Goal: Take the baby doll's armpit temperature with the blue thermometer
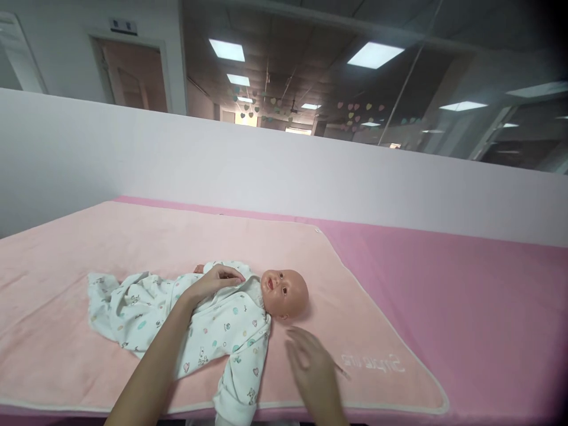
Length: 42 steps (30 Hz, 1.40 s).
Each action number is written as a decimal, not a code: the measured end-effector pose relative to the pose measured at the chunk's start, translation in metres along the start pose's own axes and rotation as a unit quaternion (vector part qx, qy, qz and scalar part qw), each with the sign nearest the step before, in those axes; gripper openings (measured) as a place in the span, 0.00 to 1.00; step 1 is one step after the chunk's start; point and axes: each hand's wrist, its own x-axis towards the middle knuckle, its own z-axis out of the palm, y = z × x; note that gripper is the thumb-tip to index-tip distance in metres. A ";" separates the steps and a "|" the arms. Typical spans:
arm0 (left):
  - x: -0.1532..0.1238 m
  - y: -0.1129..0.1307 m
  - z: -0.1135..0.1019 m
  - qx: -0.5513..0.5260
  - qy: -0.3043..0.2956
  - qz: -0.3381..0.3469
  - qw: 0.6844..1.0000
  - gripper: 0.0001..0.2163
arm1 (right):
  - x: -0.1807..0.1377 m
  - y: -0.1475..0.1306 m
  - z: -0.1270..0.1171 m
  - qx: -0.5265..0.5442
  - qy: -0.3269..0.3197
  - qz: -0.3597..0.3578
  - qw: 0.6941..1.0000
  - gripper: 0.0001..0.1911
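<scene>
A baby doll [284, 291] lies on its back on a pale pink blanket [89, 254], head to the right. It wears a white patterned sleepsuit [213, 331]. My left hand [215, 280] rests on the doll's chest, fingers curled over the suit's collar area. My right hand [313, 364] hovers over the blanket just below and right of the doll's head, fingers stretched out and blurred by motion, holding nothing.
The blanket covers a brighter pink table surface [465, 307], with stitched lettering [373, 362] near its front right corner. A white partition wall [266, 171] runs behind the table. Glass and ceiling lights show above it.
</scene>
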 end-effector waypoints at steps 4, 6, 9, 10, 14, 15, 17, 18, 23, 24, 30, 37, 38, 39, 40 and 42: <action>0.001 -0.002 -0.001 -0.022 -0.002 0.010 1.000 0.11 | 0.042 -0.062 0.053 0.086 -0.029 -0.033 0.995 0.17; 0.001 -0.002 -0.001 -0.025 -0.014 0.021 0.999 0.11 | 0.056 -0.072 0.072 0.089 -0.018 -0.015 0.996 0.17; 0.003 -0.001 -0.001 -0.015 -0.025 0.026 0.999 0.12 | 0.063 -0.068 0.087 0.116 0.011 0.025 0.993 0.14; 0.004 -0.001 -0.001 -0.008 -0.026 0.024 0.999 0.12 | 0.062 -0.066 0.088 0.137 0.021 0.036 0.990 0.12; 0.004 0.001 0.001 0.028 -0.037 0.016 0.999 0.12 | 0.055 -0.062 0.090 0.219 0.050 0.060 0.973 0.11; 0.004 0.002 0.001 0.034 -0.042 0.016 0.998 0.11 | 0.054 -0.063 0.090 0.224 0.053 0.062 0.971 0.11; 0.003 0.004 0.003 0.039 -0.049 0.018 0.998 0.11 | 0.054 -0.065 0.090 0.219 0.052 0.063 0.972 0.12; 0.002 0.004 0.003 0.038 -0.051 0.017 0.998 0.10 | 0.055 -0.065 0.091 0.213 0.051 0.065 0.974 0.12; 0.001 0.004 0.004 0.023 -0.079 0.020 0.996 0.10 | 0.057 -0.065 0.094 0.194 0.054 0.101 0.974 0.13; 0.001 0.005 0.004 0.026 -0.083 0.021 0.996 0.11 | 0.057 -0.065 0.094 0.190 0.057 0.104 0.975 0.13; -0.003 0.012 0.002 0.093 -0.123 0.035 0.987 0.16 | 0.057 -0.065 0.092 0.173 0.058 0.084 0.980 0.14; -0.004 0.012 0.003 0.087 -0.092 -0.002 0.992 0.16 | 0.056 -0.066 0.089 0.187 0.029 0.071 0.979 0.17; -0.004 0.011 0.003 0.079 -0.093 -0.004 0.993 0.16 | 0.056 -0.065 0.089 0.189 0.028 0.067 0.979 0.18; -0.004 0.011 0.003 0.070 -0.094 -0.006 0.993 0.15 | 0.056 -0.065 0.089 0.191 0.029 0.066 0.979 0.18; -0.003 0.011 0.003 0.064 -0.095 -0.006 0.993 0.15 | 0.056 -0.064 0.090 0.193 0.033 0.067 0.978 0.18; -0.003 0.011 0.002 0.062 -0.102 -0.002 0.993 0.13 | 0.056 -0.063 0.092 0.196 0.043 0.078 0.977 0.17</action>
